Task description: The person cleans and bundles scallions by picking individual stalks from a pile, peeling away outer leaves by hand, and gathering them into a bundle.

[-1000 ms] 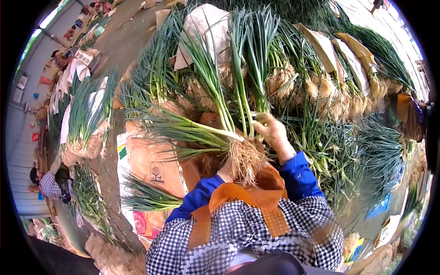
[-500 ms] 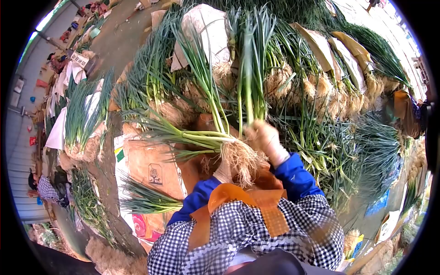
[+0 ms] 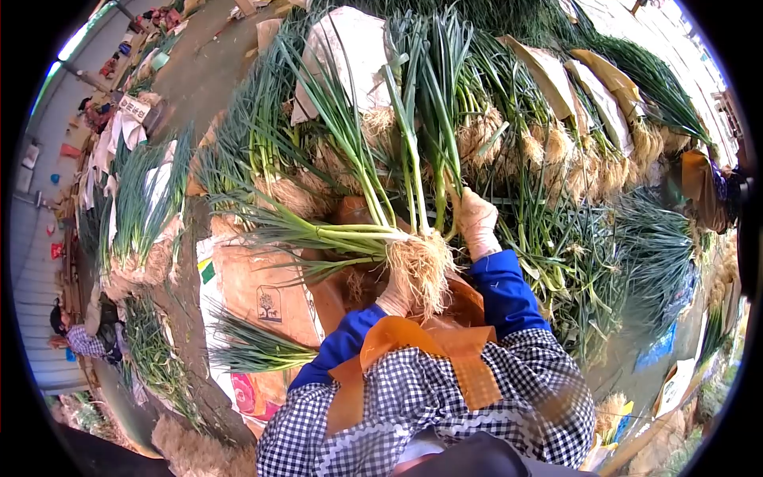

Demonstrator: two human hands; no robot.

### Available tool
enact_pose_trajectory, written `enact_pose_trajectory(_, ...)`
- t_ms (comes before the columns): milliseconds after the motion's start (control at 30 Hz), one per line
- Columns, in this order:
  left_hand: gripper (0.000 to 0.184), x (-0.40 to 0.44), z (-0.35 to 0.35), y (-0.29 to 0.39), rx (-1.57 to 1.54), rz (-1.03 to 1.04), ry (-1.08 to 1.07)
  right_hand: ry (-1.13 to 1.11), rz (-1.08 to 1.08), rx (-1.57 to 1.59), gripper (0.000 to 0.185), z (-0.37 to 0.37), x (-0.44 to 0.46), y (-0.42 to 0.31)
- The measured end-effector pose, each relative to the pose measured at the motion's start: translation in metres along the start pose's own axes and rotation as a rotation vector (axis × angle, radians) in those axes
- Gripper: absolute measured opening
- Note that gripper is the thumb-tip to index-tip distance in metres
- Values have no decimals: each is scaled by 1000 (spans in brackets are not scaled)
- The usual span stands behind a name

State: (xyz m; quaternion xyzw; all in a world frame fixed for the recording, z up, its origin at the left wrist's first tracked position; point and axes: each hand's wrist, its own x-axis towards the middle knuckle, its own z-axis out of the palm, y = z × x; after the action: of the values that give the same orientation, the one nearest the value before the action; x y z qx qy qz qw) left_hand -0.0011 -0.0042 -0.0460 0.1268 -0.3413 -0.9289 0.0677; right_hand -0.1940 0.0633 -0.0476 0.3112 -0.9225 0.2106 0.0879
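Note:
My left hand (image 3: 395,297), in a pale glove, supports a bunch of green onions (image 3: 369,236) from below at the root end. The pale roots (image 3: 421,266) spill over it and hide most of its fingers. Stalks of the bunch fan out to the left and upward. Just right of the bunch, my right hand (image 3: 478,222), also gloved, is closed at the lower end of a green onion (image 3: 445,179); its fingertips are partly hidden. An orange-brown apron (image 3: 465,306) lies beneath the bunch.
Bundles of green onions with roots (image 3: 290,195) line the far side, some covered by a white sack (image 3: 350,60). Loose green leaves (image 3: 556,270) are heaped at right. A printed sack (image 3: 262,278) with a small bunch (image 3: 258,346) lies left. Another person (image 3: 83,342) is at far left.
My right hand has moved up and right, away from the root end. The blurred upright stalk now stands clear against the bunch. My left hand stays nearly in place.

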Motion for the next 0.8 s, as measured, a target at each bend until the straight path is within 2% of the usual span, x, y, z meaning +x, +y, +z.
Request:
enact_pose_trajectory(67, 30, 4, 3, -1, 46, 4, -3, 176, -61, 24, 26, -8, -8, 10)
enact_pose_trajectory(133, 30, 7, 4, -1, 101, 18, -3, 36, 65, 224, 28, -10, -19, 6)
enact_pose_trajectory(167, 30, 8, 5, 2, 141, 32, -4, 7, -72, 272, 25, -21, -32, -2)
enact_pose_trajectory(200, 30, 8, 4, 5, 183, 48, -1, 64, -202, 549, 22, -34, -51, -11)
enact_pose_trajectory(233, 30, 9, 4, 9, 236, 69, 5, -187, -324, 257, 19, -42, -69, -7)
enact_pose_trajectory(267, 29, 9, 4, 13, 292, 90, 11, -333, -316, 350, 21, -50, -84, 3)
enact_pose_trajectory(300, 29, 9, 3, 18, 360, 111, 20, -390, -452, 347, 26, -74, -91, 16)
enact_pose_trajectory(333, 29, 8, 3, 23, 435, 132, 30, -475, -504, 232, 29, -93, -98, 33)
enact_pose_trajectory(367, 29, 6, 2, 28, 520, 155, 36, -609, -446, 65, 27, -77, -116, 70)
enact_pose_trajectory(433, 29, 1, 2, 34, 685, 192, 52, -1027, -290, -422, 62, -121, -96, 79)
enact_pose_trajectory(533, 29, 1, 5, 41, 879, 246, 68, -1014, -156, -397, 57, -95, -53, 125)
enact_pose_trajectory(567, 29, 1, 6, 42, 936, 263, 79, -736, -235, 25, 53, -95, -25, 102)
enact_pose_trajectory(600, 29, 1, 5, 43, 997, 278, 92, -529, -87, 399, 49, -86, -1, 65)
enact_pose_trajectory(633, 29, 2, 7, 41, 1043, 294, 103, -441, 45, 916, 44, -64, 16, 41)
enact_pose_trajectory(667, 29, 2, 7, 42, 1092, 313, 116, -352, -53, 991, 42, -33, 32, 21)
enact_pose_trajectory(700, 29, 3, 7, 42, 1138, 333, 130, -493, 108, 1438, 41, 2, 42, 6)
enact_pose_trajectory(733, 29, 3, 7, 42, 1181, 352, 146, -493, 96, 1445, 41, 30, 40, -5)
enact_pose_trajectory(767, 29, 3, 7, 44, 1213, 367, 161, -399, 153, 1538, 34, 53, 33, -14)
enact_pose_trajectory(800, 29, 3, 6, 45, 1231, 377, 171, -316, 114, 1329, 29, 48, 21, -20)
